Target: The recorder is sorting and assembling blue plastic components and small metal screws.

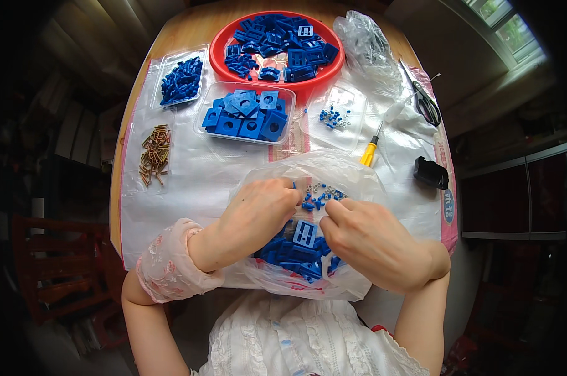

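A clear plastic bag (374, 182) lies spread in front of me. On it are small blue plastic pieces and metal nuts (321, 195), and nearer me a heap of blue square plastic parts (289, 254). One frame-like blue part (304, 234) rests on top of that heap. My left hand (255, 210) is closed over the bag's left side, a small blue plastic piece (294, 185) showing at its fingertips. Closed in a pinch, my right hand (374, 241) is beside the small pieces; its fingers hide whatever they hold.
Behind the bag stand a red basin (215, 53) of blue parts and a clear tub (201, 131) of blue square plates. Left are a tray of small blue pieces (182, 80) and screws (155, 153). Right are a yellow screwdriver (369, 153), scissors (426, 103) and a black object (430, 173).
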Tool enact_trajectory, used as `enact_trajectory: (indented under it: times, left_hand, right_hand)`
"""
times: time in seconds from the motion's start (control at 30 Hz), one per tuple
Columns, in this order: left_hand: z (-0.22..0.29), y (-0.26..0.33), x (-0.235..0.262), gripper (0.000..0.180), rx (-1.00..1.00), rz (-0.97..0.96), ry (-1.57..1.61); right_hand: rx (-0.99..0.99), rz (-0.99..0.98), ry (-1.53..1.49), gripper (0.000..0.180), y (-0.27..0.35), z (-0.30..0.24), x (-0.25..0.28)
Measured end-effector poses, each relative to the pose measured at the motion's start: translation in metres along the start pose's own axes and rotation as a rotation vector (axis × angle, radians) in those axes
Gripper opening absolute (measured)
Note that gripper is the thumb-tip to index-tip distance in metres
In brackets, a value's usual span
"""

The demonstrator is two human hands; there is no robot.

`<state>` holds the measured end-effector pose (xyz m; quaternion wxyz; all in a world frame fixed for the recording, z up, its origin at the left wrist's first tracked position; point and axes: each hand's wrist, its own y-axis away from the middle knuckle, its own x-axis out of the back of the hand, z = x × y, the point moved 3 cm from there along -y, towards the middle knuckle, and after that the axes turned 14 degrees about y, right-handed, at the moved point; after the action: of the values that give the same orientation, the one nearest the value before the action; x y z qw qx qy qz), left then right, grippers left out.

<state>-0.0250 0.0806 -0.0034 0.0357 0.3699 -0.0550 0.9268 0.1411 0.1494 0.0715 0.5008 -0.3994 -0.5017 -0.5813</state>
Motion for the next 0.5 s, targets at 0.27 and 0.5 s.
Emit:
enact_trajectory:
  times: [0.27,0.5]
  left_hand:
    - [-0.001,-0.005,-0.017,0.017,0.028,0.054,0.001]
    - [-0.004,-0.008,-0.025,0.02,0.026,0.046,-0.031]
  right_hand:
    - [-0.208,-0.117,-0.018,0.014,-0.028,0.025,-0.034]
    - [-0.21,-0.112,-0.108,0.006,-0.041,0.023,-0.047]
